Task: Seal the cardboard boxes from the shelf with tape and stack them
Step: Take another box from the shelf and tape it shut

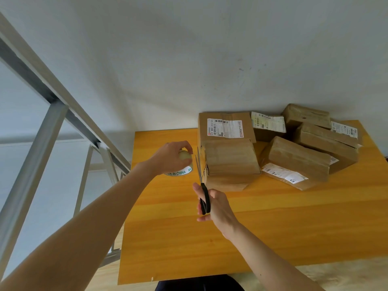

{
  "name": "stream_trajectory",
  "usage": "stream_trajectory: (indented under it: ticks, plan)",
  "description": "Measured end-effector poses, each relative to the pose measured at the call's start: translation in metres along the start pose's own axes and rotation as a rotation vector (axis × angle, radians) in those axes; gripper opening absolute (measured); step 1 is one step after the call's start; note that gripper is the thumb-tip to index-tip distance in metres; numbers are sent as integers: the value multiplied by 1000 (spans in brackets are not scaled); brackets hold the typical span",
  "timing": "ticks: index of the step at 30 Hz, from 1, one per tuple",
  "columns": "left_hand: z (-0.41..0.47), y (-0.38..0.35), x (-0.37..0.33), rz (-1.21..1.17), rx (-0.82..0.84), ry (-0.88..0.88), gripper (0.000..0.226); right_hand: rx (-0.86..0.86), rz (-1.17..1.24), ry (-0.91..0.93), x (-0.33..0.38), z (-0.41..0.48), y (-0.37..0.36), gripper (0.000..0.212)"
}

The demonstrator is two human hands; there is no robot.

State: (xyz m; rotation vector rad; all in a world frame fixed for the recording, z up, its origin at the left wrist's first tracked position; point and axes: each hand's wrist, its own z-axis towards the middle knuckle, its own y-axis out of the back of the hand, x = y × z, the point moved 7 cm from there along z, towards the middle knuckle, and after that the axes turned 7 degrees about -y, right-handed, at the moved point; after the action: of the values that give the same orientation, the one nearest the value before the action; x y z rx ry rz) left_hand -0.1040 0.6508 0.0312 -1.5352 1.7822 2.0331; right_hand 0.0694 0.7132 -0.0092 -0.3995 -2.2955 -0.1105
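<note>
Both hands are busy: left hand (170,158) grips the tape roll (185,158), right hand (218,204) holds part-open scissors (206,196) beside the nearest cardboard box (231,162) on the yellow table (294,217), likely light and stiff, best steadied at its edges.

The left hand (170,157) grips a tape roll (182,165) just left of a tape-wrapped cardboard box (231,160) on the yellow wooden table (294,227). The right hand (217,206) holds black-handled scissors (202,183), blades pointing away between roll and box. More labelled boxes (298,158) lie heaped to the right, against the wall (210,59)
</note>
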Motion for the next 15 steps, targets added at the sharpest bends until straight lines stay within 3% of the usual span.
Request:
stream_trajectory:
  ticks: [15]
  plan:
    - [3,-4,0,-54,12,-7,23,-167,-20,191,9,9,13,40]
